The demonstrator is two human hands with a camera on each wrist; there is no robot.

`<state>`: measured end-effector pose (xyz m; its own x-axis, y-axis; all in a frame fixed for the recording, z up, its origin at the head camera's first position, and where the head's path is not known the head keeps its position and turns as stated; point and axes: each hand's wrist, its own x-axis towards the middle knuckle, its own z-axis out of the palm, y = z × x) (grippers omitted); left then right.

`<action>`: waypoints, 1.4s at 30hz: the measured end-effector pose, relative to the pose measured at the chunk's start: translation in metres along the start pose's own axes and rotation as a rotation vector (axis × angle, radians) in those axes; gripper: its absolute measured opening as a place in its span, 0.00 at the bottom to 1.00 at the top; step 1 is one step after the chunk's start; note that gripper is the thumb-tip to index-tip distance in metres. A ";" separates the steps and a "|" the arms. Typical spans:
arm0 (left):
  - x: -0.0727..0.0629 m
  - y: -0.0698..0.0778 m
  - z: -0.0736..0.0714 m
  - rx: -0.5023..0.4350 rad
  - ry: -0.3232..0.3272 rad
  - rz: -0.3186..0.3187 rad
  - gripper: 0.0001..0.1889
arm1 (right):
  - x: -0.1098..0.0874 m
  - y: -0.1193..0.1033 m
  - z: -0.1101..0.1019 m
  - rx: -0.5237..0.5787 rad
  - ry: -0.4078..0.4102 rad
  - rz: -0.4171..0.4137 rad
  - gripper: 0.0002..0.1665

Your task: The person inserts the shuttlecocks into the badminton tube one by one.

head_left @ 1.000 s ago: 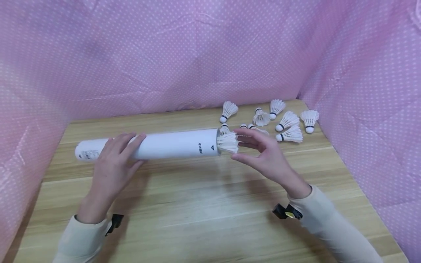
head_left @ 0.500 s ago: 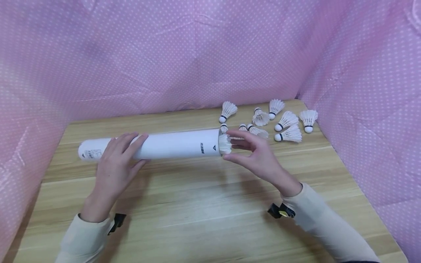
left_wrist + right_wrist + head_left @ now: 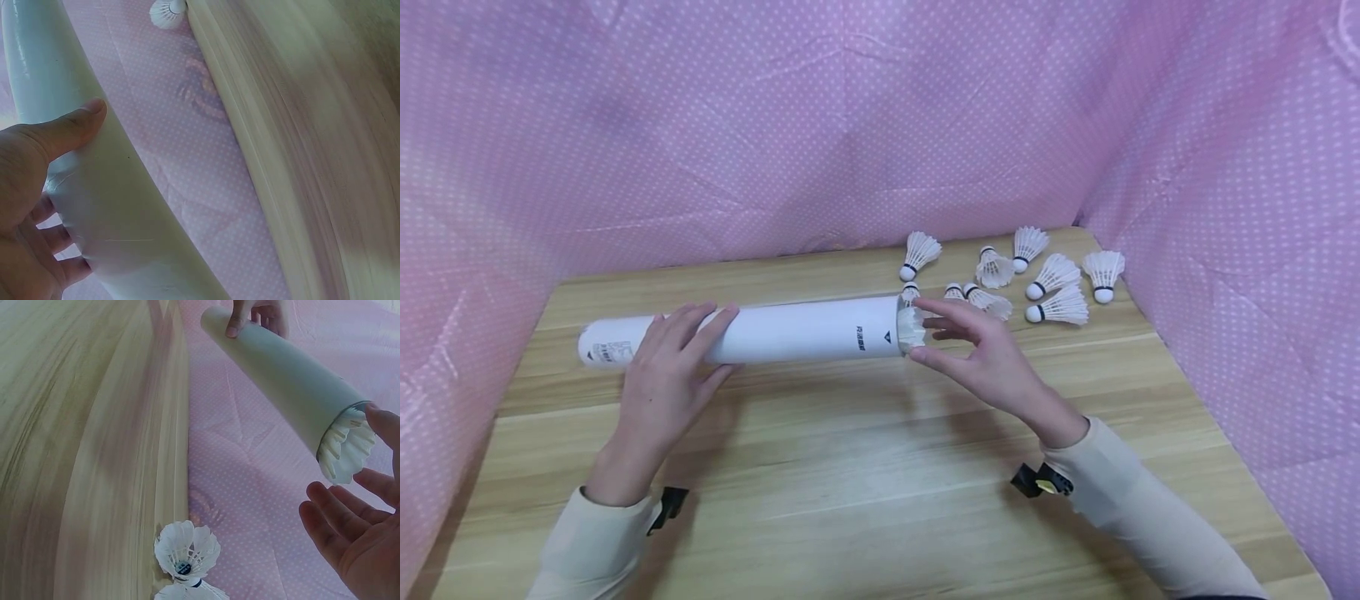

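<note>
A white tube (image 3: 797,332) is lying roughly level in my grip above the table (image 3: 865,483), its open mouth facing my right side. A feathered shuttlecock (image 3: 912,329) is sitting inside that mouth, with the edge of its skirt showing just beyond the rim. Dark printing is running beside a small triangular mark near the mouth, and a finely printed patch is showing toward the opposite end.

My left hand (image 3: 662,383) is gripping the tube nearer that far end, partly closed, the thumb pressing one side and the fingers curving round the other. My right hand (image 3: 988,358) is standing at the mouth, half open: the thumb and forefinger are spanning the skirt at its edge, while the other fingers are spreading apart. Whether they are pinching the feathers, I cannot tell.

Beyond the tube and toward my right, nine loose shuttlecocks (image 3: 1060,307) are resting on the wood-grained surface, their corks banded in black; one is partly hiding behind the tube. Pale sleeves (image 3: 1150,508) are covering my forearms, and a small black device (image 3: 1041,482) is projecting at each wrist. Pink dotted cloth (image 3: 850,125) is enclosing the back and sides.
</note>
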<state>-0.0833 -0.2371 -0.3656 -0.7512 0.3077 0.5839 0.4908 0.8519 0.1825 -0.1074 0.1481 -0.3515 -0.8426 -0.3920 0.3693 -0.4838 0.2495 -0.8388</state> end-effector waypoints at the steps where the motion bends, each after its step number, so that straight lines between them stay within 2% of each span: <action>1: 0.000 0.000 0.000 0.001 -0.001 0.000 0.46 | 0.000 0.000 0.000 0.004 -0.003 0.006 0.33; 7: -0.001 -0.001 0.003 0.001 -0.004 -0.003 0.46 | 0.002 0.002 0.002 0.038 0.002 0.029 0.33; 19: -0.001 0.000 0.005 0.012 -0.016 -0.013 0.47 | 0.003 0.005 0.012 0.093 0.017 0.015 0.34; 26: -0.001 0.000 0.005 0.018 -0.027 -0.021 0.48 | 0.001 0.005 0.014 0.076 -0.024 0.052 0.38; 42: -0.002 -0.002 0.005 0.027 -0.038 -0.016 0.49 | -0.004 0.010 0.009 0.035 -0.034 0.012 0.41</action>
<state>-0.0847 -0.2372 -0.3712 -0.7753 0.3089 0.5508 0.4667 0.8679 0.1702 -0.1067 0.1443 -0.3649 -0.8395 -0.4191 0.3457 -0.4645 0.2237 -0.8568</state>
